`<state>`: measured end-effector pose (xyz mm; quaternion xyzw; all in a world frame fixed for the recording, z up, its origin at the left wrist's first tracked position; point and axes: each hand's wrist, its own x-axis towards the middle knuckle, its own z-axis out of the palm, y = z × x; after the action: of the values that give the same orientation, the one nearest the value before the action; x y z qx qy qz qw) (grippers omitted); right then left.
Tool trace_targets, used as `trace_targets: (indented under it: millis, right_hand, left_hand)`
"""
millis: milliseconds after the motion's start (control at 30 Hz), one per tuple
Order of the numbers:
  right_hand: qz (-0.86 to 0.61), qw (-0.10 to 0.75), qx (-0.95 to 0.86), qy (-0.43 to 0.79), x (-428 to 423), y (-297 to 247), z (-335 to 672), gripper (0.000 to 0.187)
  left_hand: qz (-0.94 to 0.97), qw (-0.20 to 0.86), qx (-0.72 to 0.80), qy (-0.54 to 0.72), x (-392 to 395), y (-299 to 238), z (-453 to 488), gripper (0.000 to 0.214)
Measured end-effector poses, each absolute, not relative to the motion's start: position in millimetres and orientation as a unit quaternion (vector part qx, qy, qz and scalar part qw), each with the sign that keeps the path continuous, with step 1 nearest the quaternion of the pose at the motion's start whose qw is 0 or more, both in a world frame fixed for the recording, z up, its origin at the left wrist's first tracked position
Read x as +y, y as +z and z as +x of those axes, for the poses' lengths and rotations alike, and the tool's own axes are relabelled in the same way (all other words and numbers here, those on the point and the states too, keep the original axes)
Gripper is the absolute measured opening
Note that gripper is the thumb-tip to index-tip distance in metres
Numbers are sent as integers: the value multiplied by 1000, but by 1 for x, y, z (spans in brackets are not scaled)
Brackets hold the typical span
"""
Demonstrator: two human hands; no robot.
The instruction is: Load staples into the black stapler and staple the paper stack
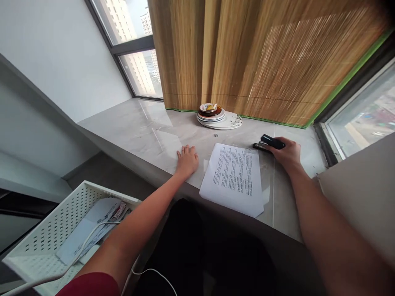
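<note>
A stack of printed white paper sheets (234, 177) lies on the grey stone windowsill (142, 127), its near corner hanging slightly over the front edge. My right hand (285, 153) rests just right of the sheets' top corner, fingers wrapped round a black stapler (269, 143) that sits on the sill. My left hand (187, 159) lies flat on the sill to the left of the paper, fingers spread, holding nothing.
A stack of plates with a small bowl (216, 115) stands at the back by a bamboo blind (262, 61). A white perforated basket (46, 242) with papers and a white cable sits low at the left. Small staples lie scattered on the sill.
</note>
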<state>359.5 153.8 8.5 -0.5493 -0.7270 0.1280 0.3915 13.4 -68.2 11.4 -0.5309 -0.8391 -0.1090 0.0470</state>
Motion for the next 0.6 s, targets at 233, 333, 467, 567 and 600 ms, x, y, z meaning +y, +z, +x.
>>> trace_targets:
  millis: [233,333,467,567,600]
  right_hand:
    - [-523,415,-736,112,154,6,360,37]
    - [-547,449,-703,75,155,7,361,37]
    - [-577,504,-641,52,151,11,362,35]
    - [-552,521,-649,49,138,18,354,32]
    - [-537,525,-658,53,132,22,349,31]
  left_hand:
    - [-538,76,-834,-96,-67,12,13,53]
    - [-542,86,-831,-94,-67,12,12,52]
    - [-544,96,-828,-93,-66,12,12,50]
    - [-545,102,-827,-93,-68,11,13,50]
    - [-545,103,-827,-92,-68,11,13,50]
